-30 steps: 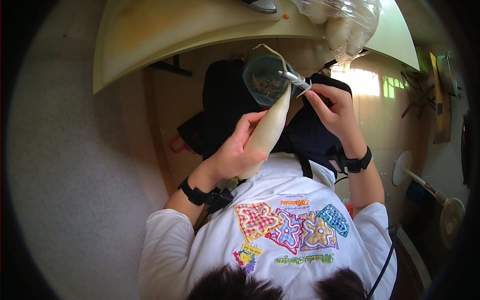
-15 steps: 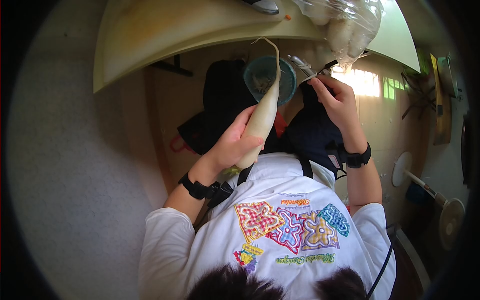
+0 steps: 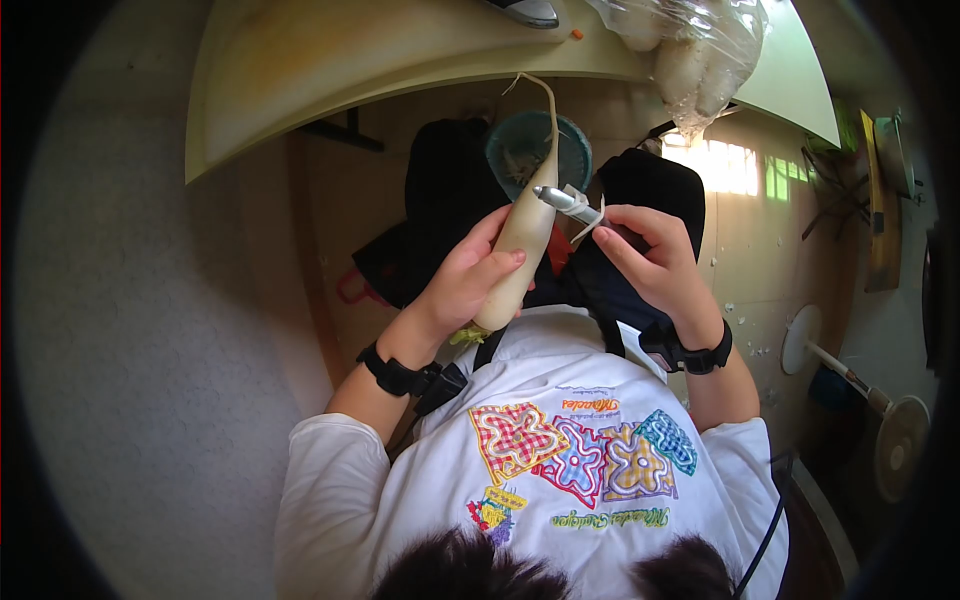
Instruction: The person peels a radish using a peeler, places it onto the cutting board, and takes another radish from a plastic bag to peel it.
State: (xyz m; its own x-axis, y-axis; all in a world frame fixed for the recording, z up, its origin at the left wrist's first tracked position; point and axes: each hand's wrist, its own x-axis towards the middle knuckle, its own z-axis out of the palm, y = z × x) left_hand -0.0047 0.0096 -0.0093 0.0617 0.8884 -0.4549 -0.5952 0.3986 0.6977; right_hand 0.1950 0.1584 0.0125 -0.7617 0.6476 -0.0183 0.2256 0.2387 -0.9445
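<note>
My left hand (image 3: pixel 468 270) is wrapped round the thick lower part of a white radish (image 3: pixel 524 245), its green stub toward my shirt and its long thin root pointing at the table. In my right hand (image 3: pixel 655 258) a silvery peeler (image 3: pixel 567 202) is gripped by its handle, with strips of peel clinging to it. The peeler's head overlaps the radish's upper right side in this view. Beneath the root, between my knees, stands a blue-green bin (image 3: pixel 572 150) with pale peelings inside.
Ahead is a pale table (image 3: pixel 400 75) with a clear plastic bag (image 3: pixel 705 65) of white radishes, an orange scrap (image 3: pixel 576 34) and a dark and silver object (image 3: pixel 530 12) at its far edge. A fan (image 3: pixel 900 440) stands at right; white bits lie on the floor.
My right hand has brought the peeler left and toward me, from beside the bin to the radish. The left hand keeps its hold on the radish, which has barely moved.
</note>
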